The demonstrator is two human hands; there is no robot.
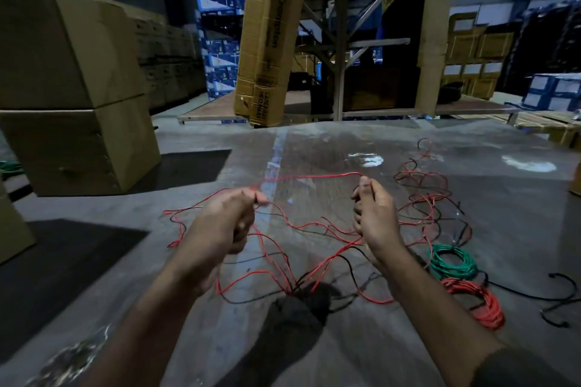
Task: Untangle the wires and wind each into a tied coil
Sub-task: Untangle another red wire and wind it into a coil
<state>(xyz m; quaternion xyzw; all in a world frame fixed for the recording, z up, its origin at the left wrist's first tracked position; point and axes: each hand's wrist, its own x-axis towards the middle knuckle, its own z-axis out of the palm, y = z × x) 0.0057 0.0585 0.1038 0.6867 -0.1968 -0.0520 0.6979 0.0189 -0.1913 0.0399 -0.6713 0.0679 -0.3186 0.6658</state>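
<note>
Presently the left hand [226,223] and the right hand [374,217] each pinch the same thin red insulated wire [314,176], and the span between the two grips runs taut, almost level, from one hand across to the other above the grey concrete floor [471,198]. Below and beyond both grips lies the loose tangle of red and black wires [314,229], its densest part nearer the right hand. Judged from this, the free length must be drawn leftward out of the tangle; the wound green wire coil [452,262] and wound red wire coil [478,302] lie outside the right grip.

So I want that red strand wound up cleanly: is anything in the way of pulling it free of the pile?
Yes. The red wire stretched between the left hand and right hand runs down into loose loops crossed by black wire on the floor.
</note>
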